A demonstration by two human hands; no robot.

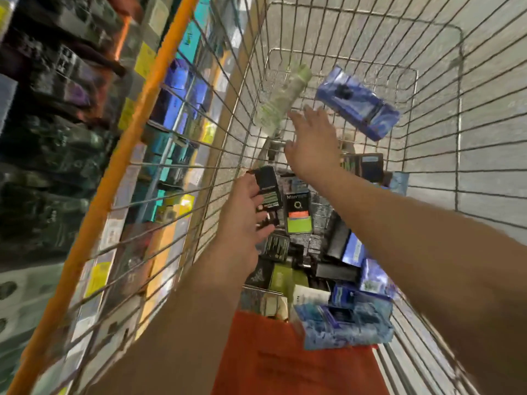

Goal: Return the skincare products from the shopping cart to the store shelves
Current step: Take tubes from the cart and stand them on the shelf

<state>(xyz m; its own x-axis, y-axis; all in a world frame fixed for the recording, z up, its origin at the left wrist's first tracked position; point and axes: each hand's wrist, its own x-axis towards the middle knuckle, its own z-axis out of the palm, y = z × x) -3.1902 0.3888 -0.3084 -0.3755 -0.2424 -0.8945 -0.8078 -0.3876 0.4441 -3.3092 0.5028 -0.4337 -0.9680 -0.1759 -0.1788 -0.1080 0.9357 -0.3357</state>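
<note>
Down at 12 o'clock in the shopping cart point(427, 81), I'm holding a black box point(266, 189) in my left hand point(242, 223) while my right hand point(313, 143), fingers spread wide, is reaching for the pale green bottle point(281, 101), probably my next pickup.

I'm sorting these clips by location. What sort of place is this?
Most likely a shop aisle for cosmetics or skincare: a wire shopping cart full of boxed products, and beside it store shelves of boxes with yellow price tags.

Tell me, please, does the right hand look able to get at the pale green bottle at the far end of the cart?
Probably yes. The right hand is open, its fingertips just short of the pale green bottle, and nothing lies between them. The left hand holds a black box nearer in, clear of that path.
</note>
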